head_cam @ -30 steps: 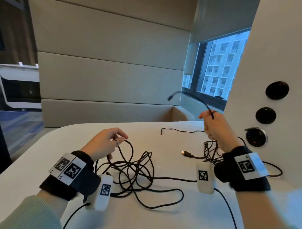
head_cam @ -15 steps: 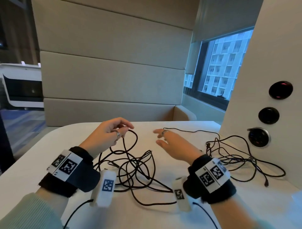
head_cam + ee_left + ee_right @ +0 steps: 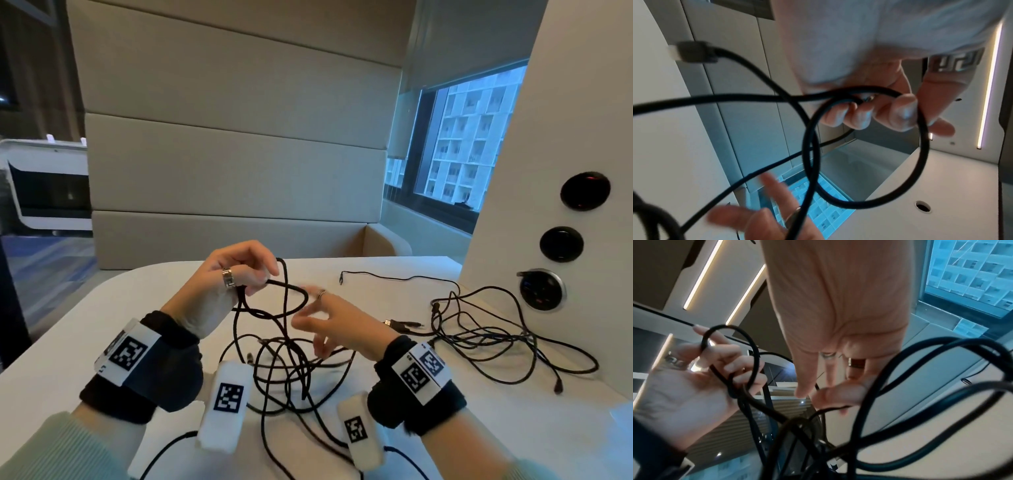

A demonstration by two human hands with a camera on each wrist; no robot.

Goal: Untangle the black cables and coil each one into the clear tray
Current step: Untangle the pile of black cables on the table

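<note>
Left hand (image 3: 222,291) lifting a cable loop (image 3: 274,298) from the tangle (image 3: 291,370), frame centre.
Left fingers pinch the loop above the tabletop (image 3: 445,428); right hand (image 3: 339,325), fingers spread, holds nothing beside it.

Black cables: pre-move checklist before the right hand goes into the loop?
1. Left hand grips the looped cable: ok.
2. Right hand free, fingers spread, holding nothing: ok.
3. Loop lifted off the table: ok.
4. Loop's cable free of the tangle below: not ok, strands cross.
5. Second pile apart, to the right: ok.
6. Clear tray in reach: cannot tell, not in view.
</note>
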